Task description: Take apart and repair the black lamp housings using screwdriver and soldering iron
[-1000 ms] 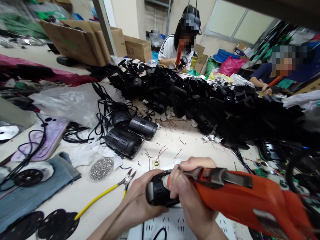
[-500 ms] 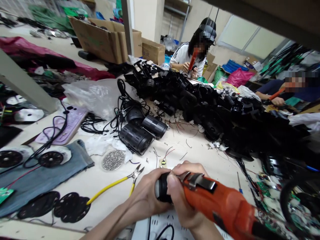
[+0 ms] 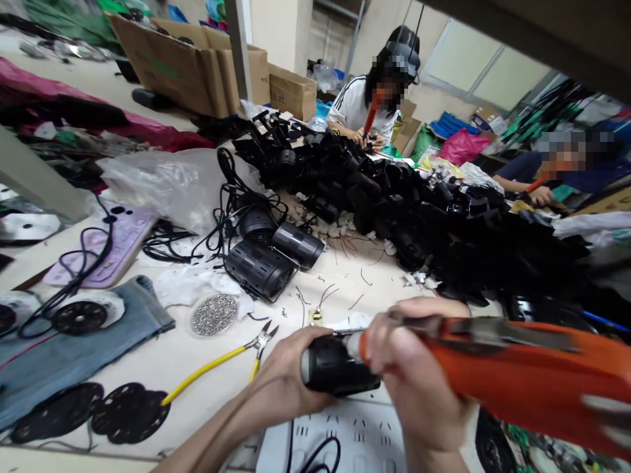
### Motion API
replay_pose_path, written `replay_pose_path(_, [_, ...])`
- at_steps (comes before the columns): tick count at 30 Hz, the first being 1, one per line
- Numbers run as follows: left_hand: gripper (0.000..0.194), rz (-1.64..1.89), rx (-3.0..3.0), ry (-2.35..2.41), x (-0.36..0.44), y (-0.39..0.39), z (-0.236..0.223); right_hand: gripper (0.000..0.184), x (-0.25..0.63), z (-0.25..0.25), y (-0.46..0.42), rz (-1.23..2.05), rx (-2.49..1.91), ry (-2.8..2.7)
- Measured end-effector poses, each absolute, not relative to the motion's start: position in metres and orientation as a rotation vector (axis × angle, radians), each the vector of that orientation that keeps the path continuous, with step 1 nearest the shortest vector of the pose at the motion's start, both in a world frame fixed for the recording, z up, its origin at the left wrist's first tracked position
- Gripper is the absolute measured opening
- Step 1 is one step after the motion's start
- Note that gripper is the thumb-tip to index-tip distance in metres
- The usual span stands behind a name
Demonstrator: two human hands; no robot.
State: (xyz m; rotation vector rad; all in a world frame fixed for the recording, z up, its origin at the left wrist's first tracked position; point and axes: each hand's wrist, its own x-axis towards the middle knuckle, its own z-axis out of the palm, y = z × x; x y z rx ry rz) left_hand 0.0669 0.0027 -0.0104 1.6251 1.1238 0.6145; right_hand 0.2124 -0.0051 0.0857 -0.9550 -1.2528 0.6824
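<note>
My left hand (image 3: 286, 374) is wrapped around a small black cylindrical housing (image 3: 338, 366), held on its side above a white power strip (image 3: 340, 430). My right hand (image 3: 424, 374) grips an orange electric screwdriver (image 3: 532, 378). Its nose points left at the right part of the housing; whether the bit touches a screw I cannot tell. Just beyond the hands lies a small circuit board (image 3: 316, 316) with thin wires. Yellow-handled cutters (image 3: 211, 373) rest left of my left hand, near a round dish of small screws (image 3: 213, 315).
Finished-looking black cylinders (image 3: 261, 268) with cables lie ahead. A long heap of black plastic parts (image 3: 394, 197) spans the table behind. Two co-workers sit across, one in a white shirt (image 3: 345, 102). Flat black discs (image 3: 129, 412) and denim cloth (image 3: 123, 335) lie left.
The screwdriver and my right hand have moved right and drawn back from my left hand, uncovering more of the black housing. The view has shifted slightly.
</note>
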Motion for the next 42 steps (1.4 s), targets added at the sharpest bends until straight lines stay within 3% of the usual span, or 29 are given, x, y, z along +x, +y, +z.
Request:
replay_pose_path(4, [0.071, 0.549, 1.662, 1.194, 0.067, 0.004, -0.012, 0.02, 0.251, 0.088, 0.011, 0.395, -1.036, -1.083])
replay_pose_path(8, [0.065, 0.597, 1.826, 1.198, 0.061, 0.008, -0.03, 0.04, 0.306, 0.062, 0.027, 0.113, -1.342, -1.041])
replay_pose_path(12, [0.064, 0.654, 1.984, 1.157, 0.058, 0.016, -0.041, 0.038, 0.354, 0.044, 0.004, -0.087, -1.702, -1.239])
replay_pose_path(18, [0.063, 0.646, 1.974, 1.222, 0.059, 0.011, -0.03, 0.025, 0.373, 0.031, -0.053, -0.141, -2.114, -1.279])
replay_pose_path(24, [0.064, 0.614, 1.928, 1.251, 0.061, 0.011, -0.033, 0.026, 0.351, 0.022, -0.049, -0.012, -2.655, -1.243])
replay_pose_path(27, [0.063, 0.61, 1.914, 1.229, 0.061, 0.009, -0.028, 0.016, 0.328, 0.035, -0.058, 0.064, -2.806, -1.337])
replay_pose_path(33, [0.066, 0.718, 1.892, 1.203, 0.063, 0.002, -0.018, 0.041, 0.308, 0.083, -0.097, 0.165, -2.685, -1.641])
replay_pose_path(37, [0.066, 0.774, 1.876, 1.155, 0.063, 0.0, -0.022, 0.045, 0.281, 0.107, -0.103, 0.468, -2.084, -1.898])
replay_pose_path(42, [0.068, 0.816, 1.685, 1.068, 0.061, 0.002, -0.028, 0.046, 0.242, 0.106, -0.088, 0.55, -1.994, -1.996])
